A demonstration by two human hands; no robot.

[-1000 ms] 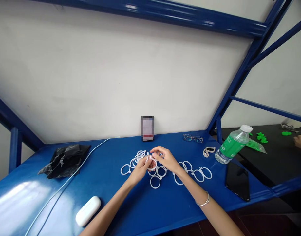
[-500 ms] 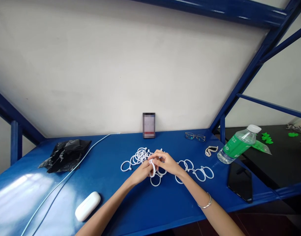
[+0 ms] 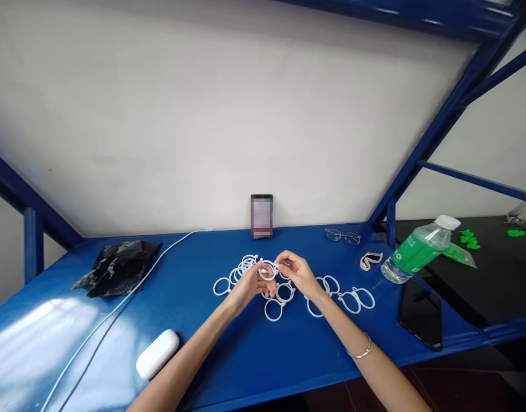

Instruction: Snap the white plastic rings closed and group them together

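A white curtain ring [image 3: 268,278] is held up between my two hands, above the blue table. My left hand [image 3: 248,285] grips its left side, thumb on top and the other fingers curled loosely below. At the ring's right side, by its small clasp, the fingertips of my right hand [image 3: 297,274] are pinched together. Several more white rings lie around: a heap [image 3: 244,266] behind my left hand, a lone ring [image 3: 222,286] to its left, rings [image 3: 273,310] just below my hands, and a group [image 3: 351,302] to the right of my right wrist.
A phone [image 3: 261,217] leans on the wall at the back. Left are a black plastic bag [image 3: 121,266], a pale cable [image 3: 131,292] and a white case [image 3: 158,353]. Right are glasses [image 3: 342,236], a beige strap-like item [image 3: 370,261], a water bottle [image 3: 419,252] and a dark phone [image 3: 420,315].
The ring between my hands has turned from edge-on to nearly face-on and risen slightly. My hands have moved a little apart, and my left fingers have loosened.
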